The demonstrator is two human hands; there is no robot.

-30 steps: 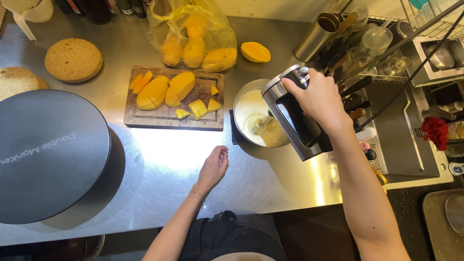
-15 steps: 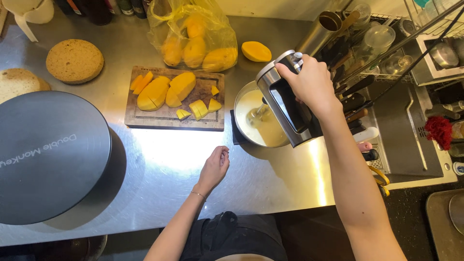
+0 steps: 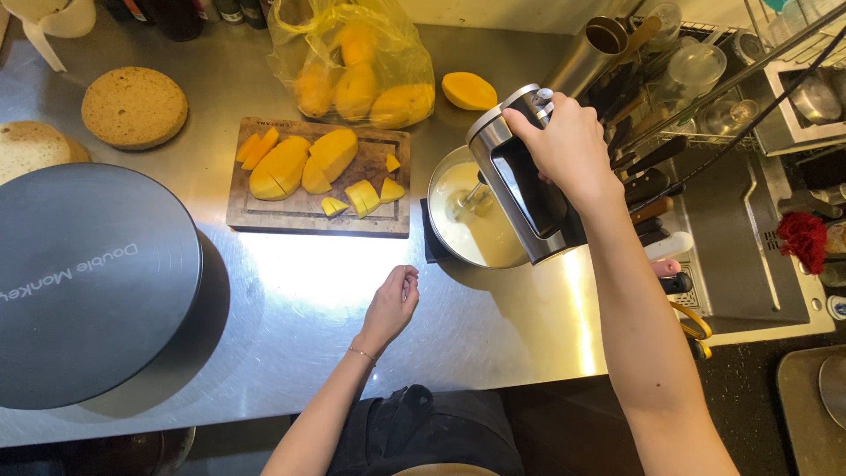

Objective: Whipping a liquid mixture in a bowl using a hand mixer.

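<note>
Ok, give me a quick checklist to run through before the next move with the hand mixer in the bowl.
1. Right hand grips the hand mixer: ok.
2. Beaters inside the metal bowl: ok.
3. Bowl steadied: not ok, left hand rests on the steel counter, apart from the bowl.
4. Mixer running: cannot tell.
5. Cutting board with cut mango apart from the bowl: ok.

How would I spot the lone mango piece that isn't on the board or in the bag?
Start at the steel counter and find the yellow plastic bag of mangoes at its back edge. Just right of the bag, beside the hand mixer, lies the mango half. It alone rests bare on the metal.
</note>
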